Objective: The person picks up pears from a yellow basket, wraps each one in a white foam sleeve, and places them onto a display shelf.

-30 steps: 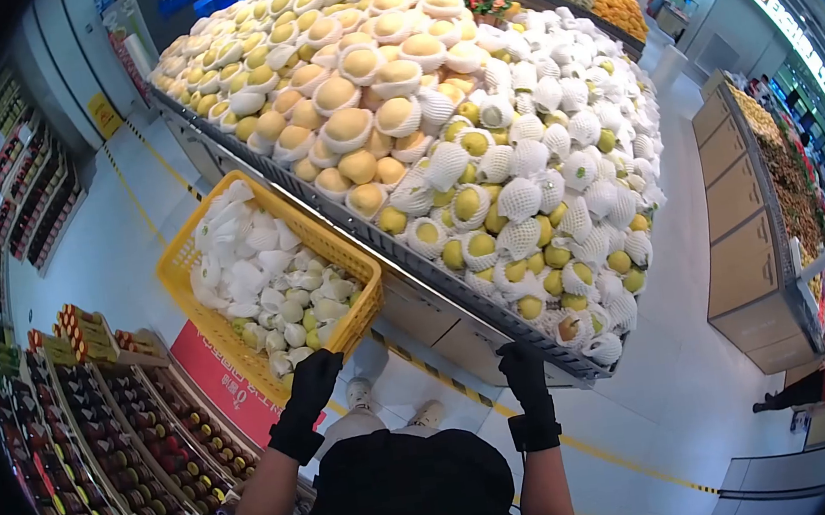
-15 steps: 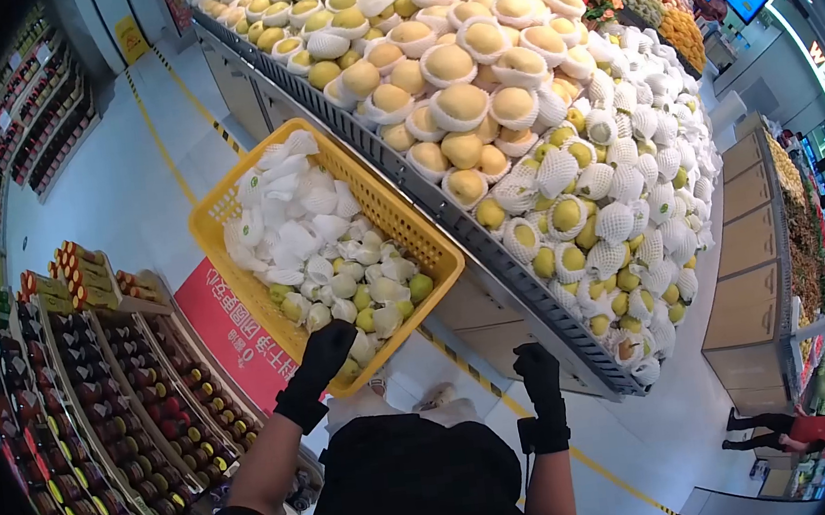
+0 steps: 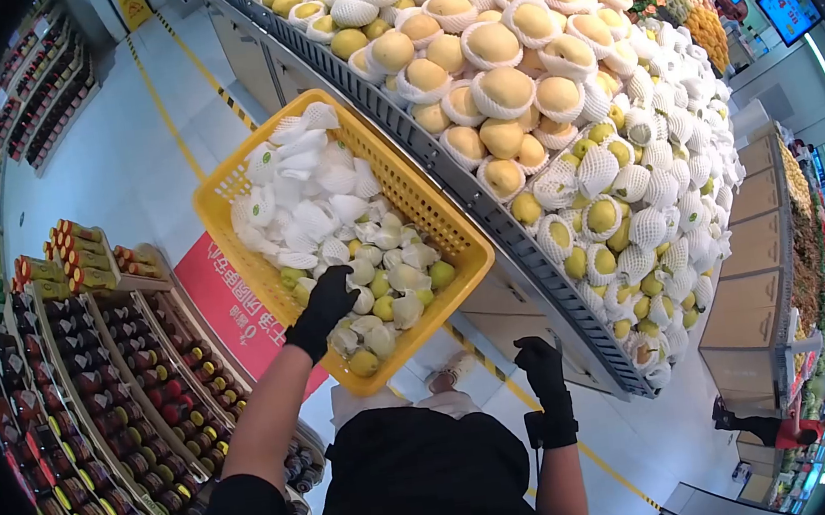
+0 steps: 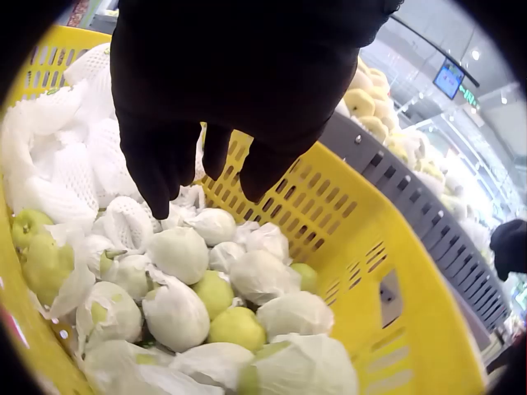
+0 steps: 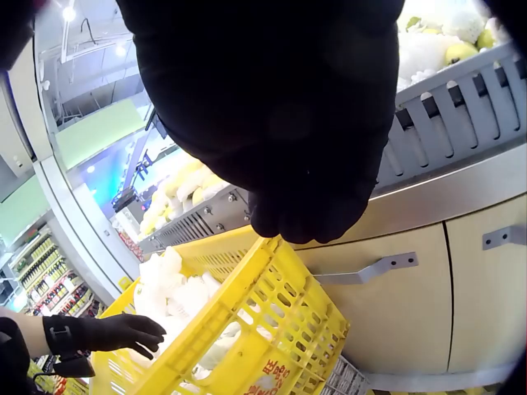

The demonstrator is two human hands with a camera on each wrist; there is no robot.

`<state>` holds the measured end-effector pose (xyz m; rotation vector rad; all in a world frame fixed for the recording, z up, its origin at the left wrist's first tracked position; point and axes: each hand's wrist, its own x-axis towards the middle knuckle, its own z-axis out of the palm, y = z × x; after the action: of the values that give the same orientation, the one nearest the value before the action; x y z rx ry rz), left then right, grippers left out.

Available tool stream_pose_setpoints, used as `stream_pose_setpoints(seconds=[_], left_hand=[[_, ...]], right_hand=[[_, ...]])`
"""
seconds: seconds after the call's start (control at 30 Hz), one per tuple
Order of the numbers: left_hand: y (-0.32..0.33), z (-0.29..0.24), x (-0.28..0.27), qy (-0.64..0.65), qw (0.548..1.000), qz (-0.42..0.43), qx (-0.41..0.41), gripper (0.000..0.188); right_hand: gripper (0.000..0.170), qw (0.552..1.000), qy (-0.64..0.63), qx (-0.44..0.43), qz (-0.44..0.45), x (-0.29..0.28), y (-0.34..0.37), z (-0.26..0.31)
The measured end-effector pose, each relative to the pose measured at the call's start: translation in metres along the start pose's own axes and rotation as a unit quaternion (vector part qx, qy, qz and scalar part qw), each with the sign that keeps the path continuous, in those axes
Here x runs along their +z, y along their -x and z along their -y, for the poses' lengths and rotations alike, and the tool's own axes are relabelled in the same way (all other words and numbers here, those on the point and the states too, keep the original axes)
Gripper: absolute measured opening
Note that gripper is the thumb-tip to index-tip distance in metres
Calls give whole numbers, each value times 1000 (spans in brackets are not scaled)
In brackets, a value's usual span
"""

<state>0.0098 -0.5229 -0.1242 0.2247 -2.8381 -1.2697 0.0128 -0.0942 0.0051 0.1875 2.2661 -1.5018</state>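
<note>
In the head view, my black-gloved left hand (image 3: 326,312) reaches over the near side of a yellow plastic crate (image 3: 481,258). Its fingers (image 4: 156,169) point down, spread apart, close over green pears (image 4: 179,255) in thin white wrapping, with nothing between them. White foam nets (image 3: 299,184) heap up in the crate's far half. My black-gloved right hand (image 3: 542,370) hangs to the right of the crate, beside the display stand, its fingers loosely curled and holding nothing.
A grey slotted edge (image 3: 535,275) borders the display stand of yellow (image 3: 498,93) and green pears in foam nets. Shelves of jars (image 3: 128,418) stand at left, near a red floor mat (image 3: 226,297). Another counter (image 3: 748,293) and a person in red (image 3: 798,430) are at far right.
My left hand has moved from the crate's near rim to over the wrapped pears, its fingers uncurling. The crate and display stand have shifted rightward in the head view. My right hand stays beside the stand.
</note>
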Motion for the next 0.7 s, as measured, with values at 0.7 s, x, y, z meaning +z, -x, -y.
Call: stream_pose_setpoints(seconds=[0.7], left_hand=[[-58,-8,41,-208,963,154,-75,59]], right_hand=[[19,997,45,37,-41,-3,30,-1]])
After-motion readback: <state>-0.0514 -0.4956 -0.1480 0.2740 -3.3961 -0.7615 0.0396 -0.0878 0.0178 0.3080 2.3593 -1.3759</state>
